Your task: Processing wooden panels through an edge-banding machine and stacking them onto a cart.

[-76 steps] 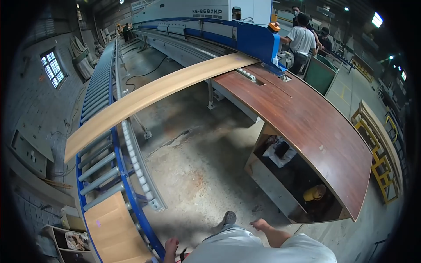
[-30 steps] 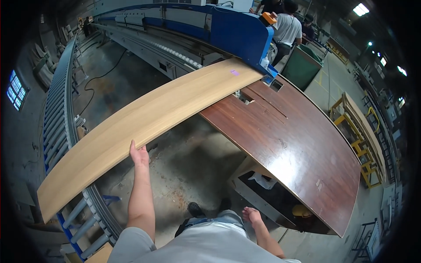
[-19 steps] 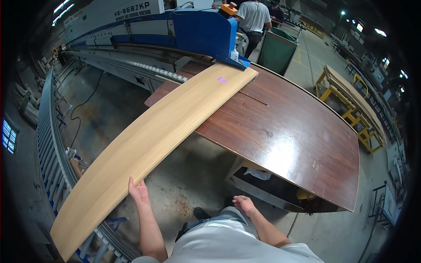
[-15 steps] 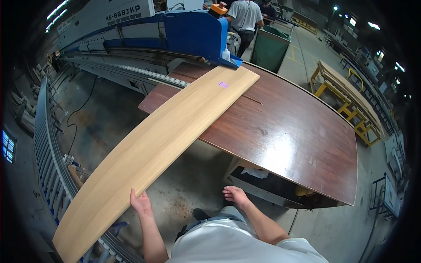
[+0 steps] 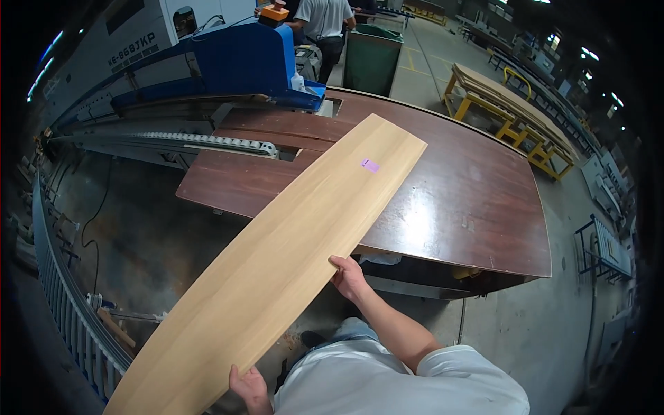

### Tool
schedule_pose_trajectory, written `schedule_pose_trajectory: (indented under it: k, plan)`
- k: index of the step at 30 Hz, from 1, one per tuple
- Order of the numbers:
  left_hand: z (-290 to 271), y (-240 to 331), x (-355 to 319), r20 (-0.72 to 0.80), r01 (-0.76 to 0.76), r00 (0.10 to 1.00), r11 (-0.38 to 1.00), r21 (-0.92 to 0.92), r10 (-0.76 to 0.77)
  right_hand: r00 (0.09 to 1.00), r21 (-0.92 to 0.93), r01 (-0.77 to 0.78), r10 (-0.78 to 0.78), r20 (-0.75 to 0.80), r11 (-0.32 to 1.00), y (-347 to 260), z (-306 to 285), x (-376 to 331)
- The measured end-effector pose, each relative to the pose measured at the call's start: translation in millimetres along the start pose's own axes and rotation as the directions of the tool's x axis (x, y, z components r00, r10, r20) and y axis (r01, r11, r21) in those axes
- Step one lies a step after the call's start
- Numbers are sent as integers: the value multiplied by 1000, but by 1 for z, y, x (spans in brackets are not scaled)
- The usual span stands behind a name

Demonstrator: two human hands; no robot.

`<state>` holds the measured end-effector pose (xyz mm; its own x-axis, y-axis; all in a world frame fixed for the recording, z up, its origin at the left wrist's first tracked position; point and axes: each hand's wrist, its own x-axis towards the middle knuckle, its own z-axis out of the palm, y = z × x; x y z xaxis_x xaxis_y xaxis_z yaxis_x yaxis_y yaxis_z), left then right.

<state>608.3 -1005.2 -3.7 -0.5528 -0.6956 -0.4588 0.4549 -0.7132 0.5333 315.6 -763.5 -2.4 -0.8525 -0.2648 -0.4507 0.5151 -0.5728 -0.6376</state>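
Note:
A long light-wood board (image 5: 290,256) runs from the lower left up to the upper right, its far end resting on a dark brown table (image 5: 477,200). A small purple sticker (image 5: 370,164) sits near that far end. My left hand (image 5: 247,387) grips the board's near edge close to my body. My right hand (image 5: 348,277) holds the board's right edge at about its middle.
A blue machine (image 5: 235,66) with a roller track (image 5: 207,140) stands behind the table. A person in a grey shirt (image 5: 319,24) works beside a green bin (image 5: 372,59). Yellow racks with boards (image 5: 512,104) stand at the right. A roller conveyor (image 5: 69,311) curves along the left.
The board has swung round and slid further onto the brown table. My right hand has come up and taken hold of its right edge; my left hand has moved down the near edge.

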Motion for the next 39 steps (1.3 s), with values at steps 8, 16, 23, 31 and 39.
schedule_pose_trajectory:
  k: [8,16,23,31,39]
  plan:
    - [-164,48,32,330,382,529,-129,-915,-782,998,48,-49,51,-46,998,-4,-31,-92]
    - [56,-31,-57,691,-148,-527,-854,499,495,921,-296,-386,381,-75,874,-5,-72,-146]
    - [35,-64,-40,823,264,-544,-897,353,164,939,-952,68,303,162,298,-115,-134,-162]
    - [14,-79,-106,473,616,748,751,-237,-465,669,-988,145,-741,54,59,-328,-257,-55]
    - [116,-195,-169,-297,238,953,764,599,-64,792,-991,-111,-596,-136,78,-421,-331,40]
